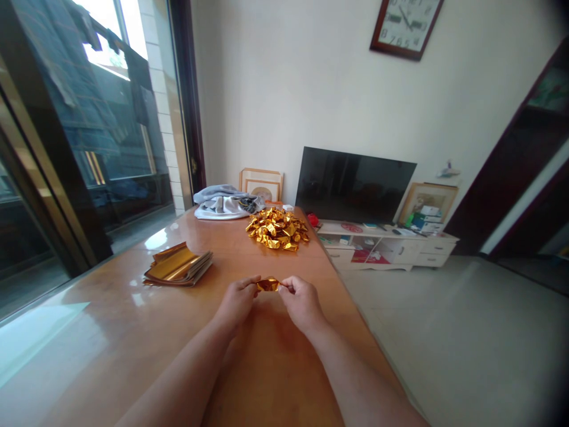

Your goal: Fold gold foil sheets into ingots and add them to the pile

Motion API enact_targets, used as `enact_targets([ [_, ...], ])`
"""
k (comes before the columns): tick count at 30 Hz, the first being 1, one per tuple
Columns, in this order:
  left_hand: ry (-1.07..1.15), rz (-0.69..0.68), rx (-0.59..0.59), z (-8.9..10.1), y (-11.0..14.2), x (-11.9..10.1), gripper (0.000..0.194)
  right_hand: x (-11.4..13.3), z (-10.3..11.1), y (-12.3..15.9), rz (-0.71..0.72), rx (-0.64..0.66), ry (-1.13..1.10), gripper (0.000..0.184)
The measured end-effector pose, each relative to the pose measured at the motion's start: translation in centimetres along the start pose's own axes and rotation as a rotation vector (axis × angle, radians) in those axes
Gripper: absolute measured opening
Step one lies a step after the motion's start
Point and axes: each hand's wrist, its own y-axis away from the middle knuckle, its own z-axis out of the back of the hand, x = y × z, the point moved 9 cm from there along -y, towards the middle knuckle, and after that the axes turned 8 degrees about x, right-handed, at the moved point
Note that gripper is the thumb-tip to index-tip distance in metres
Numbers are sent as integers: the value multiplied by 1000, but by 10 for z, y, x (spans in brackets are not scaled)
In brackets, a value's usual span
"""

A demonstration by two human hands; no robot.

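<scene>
First, the hands: left hand and right hand, both bare, forearms reaching forward over the bench, a long wooden table with a glossy orange-brown top. Item held: one small crumpled gold foil piece, between the two hands and apart from the other foil. Left fingers and right fingers are closed narrowly on it, pinching it from opposite ends.

On the bench, ahead of the hands: a loose heap of crumpled gold foil pieces, near the far end. Ahead and to the left: a stack of gold foil sheets, flat, with its edges slightly fanned. Beyond the heap: a folded grey and white garment at the far end, with a wooden picture frame standing behind it.

Past the bench: a white TV cabinet holding small boxes and papers, a dark flat-screen television on it, a framed picture leaning at its right end. Above, a wall clock in a dark wooden frame. Left of the bench, a glass sliding door with dark cloth hanging outside
</scene>
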Motion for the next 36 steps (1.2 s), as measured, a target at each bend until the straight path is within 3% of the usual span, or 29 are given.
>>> enact_targets([
  [7, -27, -19, -19, 0, 2, -4, 50, 5, -1, 1, 24, 18, 30, 19],
  [24, -64, -90, 67, -12, 3, -13, 41, 6, 0, 3, 0, -5, 38, 19],
  [31, -10, -30, 2, -6, 2, -4, 50, -2, 4, 2, -31, -56, 31, 20],
  [36, 47, -17, -27, -4, 4, 0, 30, -3, 4, 2, -49, -64, 26, 20],
])
